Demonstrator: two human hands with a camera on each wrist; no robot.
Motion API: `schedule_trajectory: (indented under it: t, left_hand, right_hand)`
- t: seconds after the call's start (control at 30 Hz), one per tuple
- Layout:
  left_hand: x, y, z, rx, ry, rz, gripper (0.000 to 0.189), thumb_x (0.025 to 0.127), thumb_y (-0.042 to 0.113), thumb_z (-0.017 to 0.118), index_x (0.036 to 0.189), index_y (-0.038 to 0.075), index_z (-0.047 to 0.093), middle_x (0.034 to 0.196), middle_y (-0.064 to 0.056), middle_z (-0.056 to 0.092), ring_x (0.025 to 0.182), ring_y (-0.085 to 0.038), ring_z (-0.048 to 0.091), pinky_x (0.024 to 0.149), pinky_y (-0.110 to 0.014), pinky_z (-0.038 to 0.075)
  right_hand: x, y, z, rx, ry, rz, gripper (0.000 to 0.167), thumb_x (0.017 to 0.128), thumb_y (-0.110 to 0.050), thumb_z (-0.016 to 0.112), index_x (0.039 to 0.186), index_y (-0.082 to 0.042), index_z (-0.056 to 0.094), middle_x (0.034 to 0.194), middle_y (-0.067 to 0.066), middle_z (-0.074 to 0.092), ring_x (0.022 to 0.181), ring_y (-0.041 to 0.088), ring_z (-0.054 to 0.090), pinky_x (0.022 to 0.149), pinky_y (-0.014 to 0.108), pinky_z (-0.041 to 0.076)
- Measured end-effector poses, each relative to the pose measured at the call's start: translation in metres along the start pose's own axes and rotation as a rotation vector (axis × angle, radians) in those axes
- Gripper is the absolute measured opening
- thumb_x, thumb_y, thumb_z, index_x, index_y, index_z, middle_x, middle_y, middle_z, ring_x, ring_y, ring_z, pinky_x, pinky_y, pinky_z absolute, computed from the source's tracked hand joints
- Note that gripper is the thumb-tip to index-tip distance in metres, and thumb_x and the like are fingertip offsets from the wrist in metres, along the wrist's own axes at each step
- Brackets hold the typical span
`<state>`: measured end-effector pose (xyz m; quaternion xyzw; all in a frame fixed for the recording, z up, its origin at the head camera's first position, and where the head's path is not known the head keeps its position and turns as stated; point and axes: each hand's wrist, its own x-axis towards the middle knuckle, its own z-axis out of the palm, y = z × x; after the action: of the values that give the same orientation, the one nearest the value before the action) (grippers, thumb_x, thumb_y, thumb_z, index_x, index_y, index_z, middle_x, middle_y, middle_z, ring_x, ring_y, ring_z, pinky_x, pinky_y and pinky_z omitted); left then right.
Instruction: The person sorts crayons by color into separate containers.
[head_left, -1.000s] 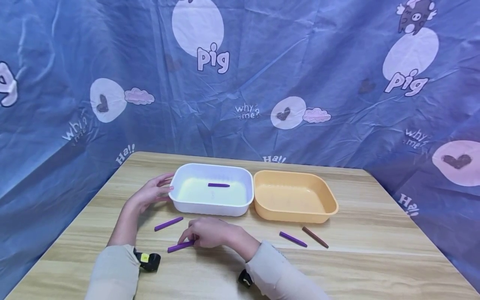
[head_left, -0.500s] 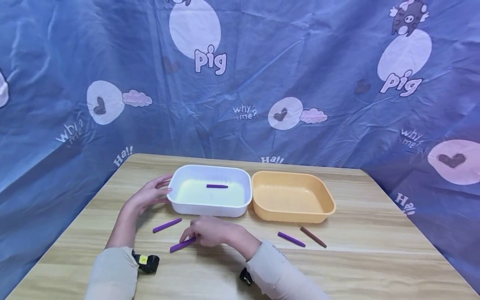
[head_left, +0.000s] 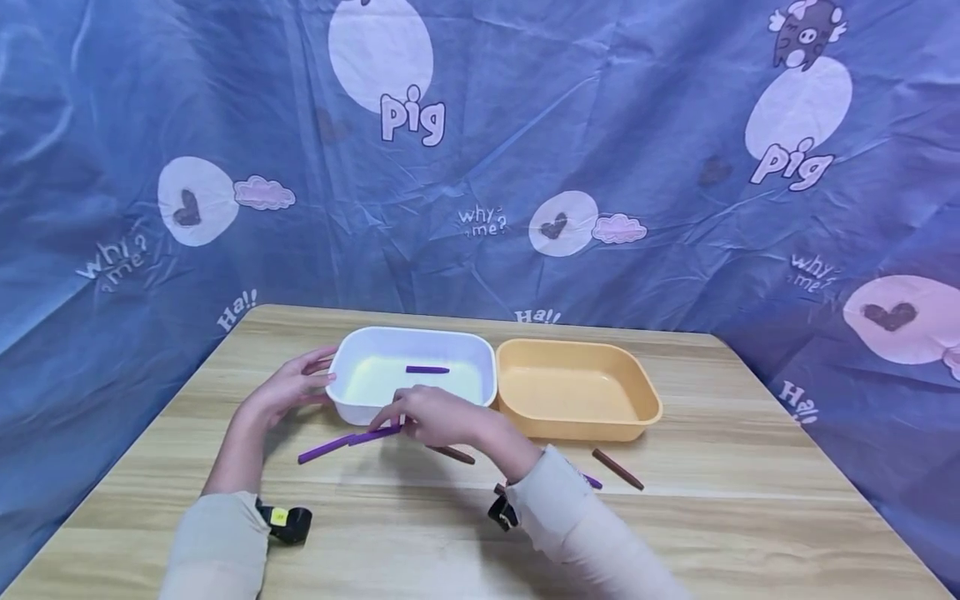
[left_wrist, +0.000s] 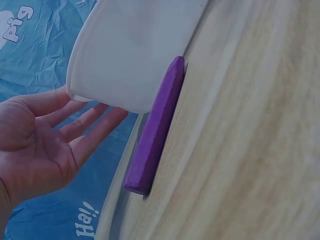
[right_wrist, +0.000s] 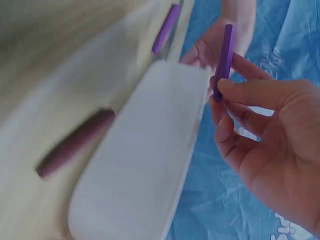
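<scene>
Your right grip [head_left: 435, 415]: closed to a pinch, thumb against fingers, on a purple crayon [right_wrist: 226, 52]. The crayon is held near one end, the rest of it pointing out leftward past the fingertips; right wrist view shows it clear of the worktop [head_left: 360, 542].

Your left grip [head_left: 294, 387]: spread wide, fingers extended, nothing grasped; thumb and fingertips touch the left end of the white tray [left_wrist: 125, 55]. This tray runs between your two grips, its front wall partly behind the right one.

Around the right grip:
- Beyond it, inside the white tray: second purple crayon [head_left: 427, 369].
- To its left, and nearer to you than the left grip: third purple crayon [head_left: 322, 451], lying on the worktop. In head view the held crayon overlaps its tip; contact cannot be told.
- Just on its near side: brown crayon [head_left: 456, 455], partly covered by your hand; blurred in right wrist view.
- Well to its right: second brown crayon [head_left: 617, 468], with a fourth purple crayon [head_left: 592, 481] near it, mostly hidden by your right sleeve [head_left: 592, 533].
- Right and slightly beyond: orange tray [head_left: 570, 427], just beside the white one.
</scene>
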<state>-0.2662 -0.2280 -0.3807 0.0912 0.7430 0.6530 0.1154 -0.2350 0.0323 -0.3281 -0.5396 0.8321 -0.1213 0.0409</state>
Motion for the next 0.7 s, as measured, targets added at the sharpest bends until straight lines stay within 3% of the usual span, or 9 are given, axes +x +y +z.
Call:
schedule_trajectory:
  t: [0.27,0.7]
  left_hand:
    - [0.007,-0.001,-0.005,0.004,-0.004,-0.009,0.065,0.092,0.001,0.049,0.144,-0.006,0.010,0.142,-0.033,0.016,0.124,-0.044,0.030,0.095,-0.047,0.040]
    - [0.017,0.001,-0.012,-0.014,-0.013,-0.023,0.065,0.092,0.000,0.049,0.144,-0.006,0.010,0.142,-0.033,0.017,0.122,-0.040,0.035,0.092,-0.045,0.044]
  right_hand:
    - [0.001,0.022,-0.018,-0.012,0.046,0.090,0.043,0.081,0.010,0.054,0.113,-0.015,0.067,0.090,-0.001,0.061,0.088,0.013,0.056,0.077,0.019,0.044]
    - [0.005,0.058,-0.029,-0.010,0.142,0.158,0.042,0.079,0.012,0.055,0.111,-0.010,0.068,0.087,0.003,0.061,0.078,0.016,0.055,0.068,0.023,0.045]
